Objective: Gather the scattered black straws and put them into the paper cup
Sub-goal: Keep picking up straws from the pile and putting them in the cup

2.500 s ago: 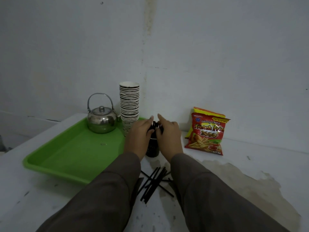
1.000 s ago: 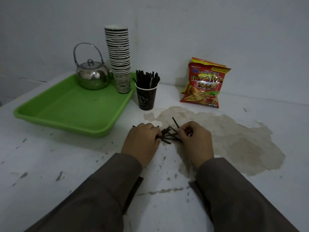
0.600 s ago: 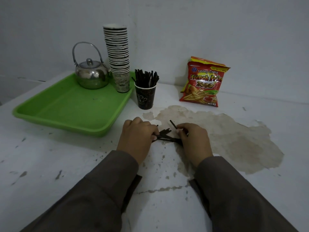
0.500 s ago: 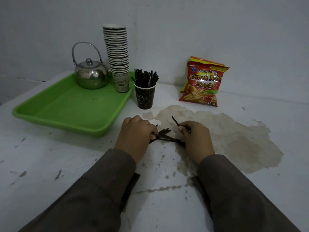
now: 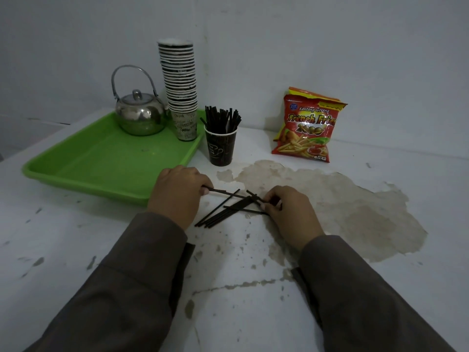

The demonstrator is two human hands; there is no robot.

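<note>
Several loose black straws (image 5: 223,212) lie crossed on the white table between my hands. My left hand (image 5: 177,191) pinches the left end of one straw that runs to the right. My right hand (image 5: 289,212) pinches the right ends of the bunched straws. Behind them stands a dark paper cup (image 5: 220,146) that holds several upright black straws (image 5: 221,119). Neither hand touches the cup.
A green tray (image 5: 101,163) at the left holds a steel kettle (image 5: 139,115) and a tall stack of paper cups (image 5: 179,87). A red snack bag (image 5: 308,128) leans on the wall at the right. A brown stain (image 5: 342,207) marks the tabletop.
Both hands came down from the cup to the loose straws. In the last half second my left hand drew one straw out to the left, and the bundle spread apart.
</note>
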